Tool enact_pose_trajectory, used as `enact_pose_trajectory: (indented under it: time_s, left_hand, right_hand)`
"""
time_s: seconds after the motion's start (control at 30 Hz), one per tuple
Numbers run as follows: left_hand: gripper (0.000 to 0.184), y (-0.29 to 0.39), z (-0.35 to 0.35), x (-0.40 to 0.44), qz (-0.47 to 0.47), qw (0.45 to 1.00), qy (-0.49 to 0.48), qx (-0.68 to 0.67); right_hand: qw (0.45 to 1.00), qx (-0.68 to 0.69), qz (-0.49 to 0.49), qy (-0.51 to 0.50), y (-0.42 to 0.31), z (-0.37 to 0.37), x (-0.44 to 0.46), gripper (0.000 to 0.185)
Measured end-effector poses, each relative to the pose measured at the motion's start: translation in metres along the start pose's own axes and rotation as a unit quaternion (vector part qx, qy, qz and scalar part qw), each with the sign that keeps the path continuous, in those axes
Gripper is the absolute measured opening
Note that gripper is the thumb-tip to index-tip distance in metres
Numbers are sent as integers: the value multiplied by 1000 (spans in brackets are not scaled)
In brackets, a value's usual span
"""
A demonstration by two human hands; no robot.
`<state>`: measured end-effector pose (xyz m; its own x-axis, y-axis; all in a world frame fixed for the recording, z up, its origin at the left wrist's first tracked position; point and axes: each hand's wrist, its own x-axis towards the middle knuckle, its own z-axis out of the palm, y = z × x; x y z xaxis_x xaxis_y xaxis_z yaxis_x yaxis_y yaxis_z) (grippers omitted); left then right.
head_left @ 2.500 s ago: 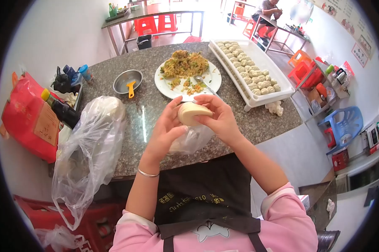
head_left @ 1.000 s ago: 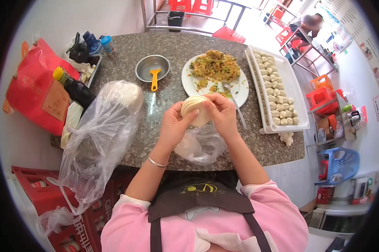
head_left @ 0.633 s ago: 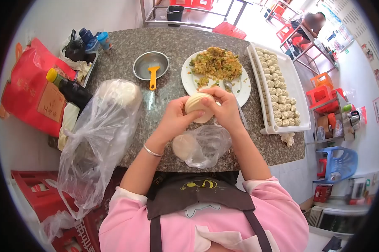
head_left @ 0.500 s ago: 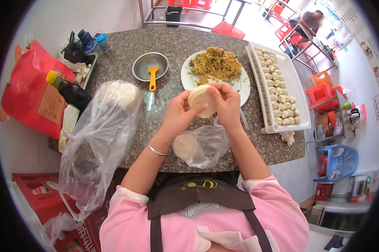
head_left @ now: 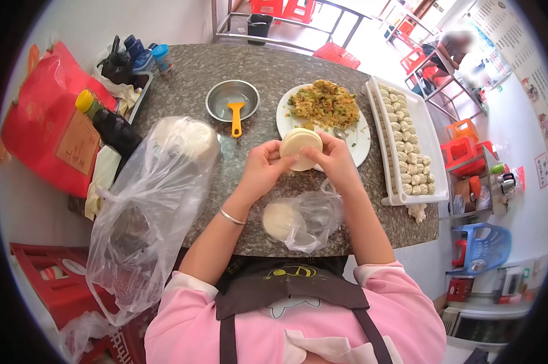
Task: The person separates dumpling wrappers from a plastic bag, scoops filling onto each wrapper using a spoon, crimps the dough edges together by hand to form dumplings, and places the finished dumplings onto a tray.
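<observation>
Between my two hands is a small stack of round dumpling wrappers (head_left: 300,145), held up over the near edge of the filling plate. My left hand (head_left: 266,167) grips the stack's left edge, thumb at its lower front. On the right side, my right hand (head_left: 336,161) pinches it with thumb and fingers. Behind them a white plate (head_left: 361,151) bears chopped yellow-green filling (head_left: 325,104), with a spoon partly hidden. Below my hands, more round wrappers (head_left: 280,219) lie partly inside a clear plastic bag (head_left: 316,221).
A white tray (head_left: 433,161) of pleated dumplings (head_left: 410,142) stands at the right. A metal bowl (head_left: 210,109) with an orange-handled tool (head_left: 236,121) sits left of the plate. Bagged dough (head_left: 183,139), a dark bottle (head_left: 113,130) and a red bag (head_left: 49,121) crowd the left side.
The camera view has shifted, so the table items appear further right and lower. My hands have tilted the wrapper stack so its round face shows more fully; both still hold it.
</observation>
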<state>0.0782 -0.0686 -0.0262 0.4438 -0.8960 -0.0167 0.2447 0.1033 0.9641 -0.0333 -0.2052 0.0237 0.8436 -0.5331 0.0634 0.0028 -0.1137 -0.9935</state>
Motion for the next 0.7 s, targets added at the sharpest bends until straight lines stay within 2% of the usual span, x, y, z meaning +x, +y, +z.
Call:
enact_pose_trajectory:
  time_s: [0.03, 0.07, 0.1, 0.13, 0.17, 0.2, 0.23, 0.3, 0.37, 0.43, 0.47, 0.5, 0.53, 0.57, 0.6, 0.63, 0.67, 0.7]
  left_hand:
    - [41, 0, -1, 1, 2, 1000, 4, -3]
    - [50, 2, -4, 3, 9, 985, 51, -162]
    - [60, 6, -2, 5, 13, 945, 91, -315]
    - [78, 16, 4, 2, -14, 928, 78, -363]
    - [78, 14, 2, 1, -11, 928, 81, -364]
    - [79, 10, 0, 0, -17, 908, 32, -418]
    - [79, 6, -2, 1, -23, 882, -19, -470]
    - [79, 8, -3, -1, -5, 888, 9, -460]
    - [78, 22, -3, -3, -18, 890, 44, -454]
    - [74, 18, -7, -4, -6, 884, 18, -468]
    - [72, 17, -8, -4, 11, 889, -2, -457]
    - [70, 16, -8, -2, 31, 894, -23, -446]
    - [54, 15, -7, -2, 38, 915, 24, -400]
    - [54, 15, -9, -3, 45, 915, 25, -400]
    - [44, 18, -13, -6, 66, 960, 47, -269]
    - [36, 20, -15, -8, 83, 985, 67, -132]
    - [28, 18, -14, -6, 83, 968, 118, -203]
    - [28, 20, -14, -7, 85, 969, 117, -202]
  right_hand:
    - [999, -8, 21, -35, -4, -2, 2, 28]
    - [993, -119, -22, 6, -9, -1, 8, 29]
    - [992, -121, -24, 2, -10, 2, 9, 29]
    - [996, -38, -3, -76, -9, 5, 8, 27]
    - [987, 46, 19, -152, -8, 10, 7, 25]
    - [978, -105, -55, -170, -11, 21, 5, 22]
    - [978, -105, -56, -173, -16, 26, 7, 22]
    - [950, -270, -146, -63, -26, 33, 12, 23]
    - [961, -224, -123, -105, -38, 35, 14, 24]
    - [900, -370, -190, -127, -44, 40, 13, 25]
    - [883, -425, -181, -85, -40, 38, 25, 26]
    - [882, -426, -183, -84, -38, 35, 27, 26]
    - [913, -367, -155, -86, -39, 32, 33, 27]
    - [940, -304, -126, -89, -40, 28, 38, 28]
    - [936, -302, -113, -140, -40, 22, 45, 32]
    - [936, -301, -116, -140, -34, 19, 58, 32]
    - [971, -159, -107, -140, -24, 15, 75, 34]
    - [986, -15, -97, -137, -23, 16, 85, 37]
